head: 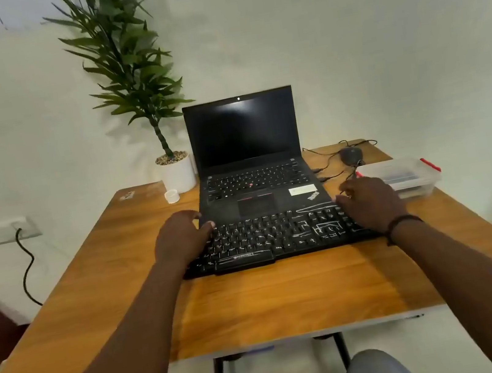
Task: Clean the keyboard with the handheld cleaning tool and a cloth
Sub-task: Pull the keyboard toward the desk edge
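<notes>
We grip black keyboard (278, 236) at both ends: left hand (182, 240) curls round left edge, right hand (370, 203) round right edge; laptop (251, 166) just behind.

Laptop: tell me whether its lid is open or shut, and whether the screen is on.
Open: the laptop has its lid raised upright behind its own keys. The screen is dark, with no picture on it.
</notes>
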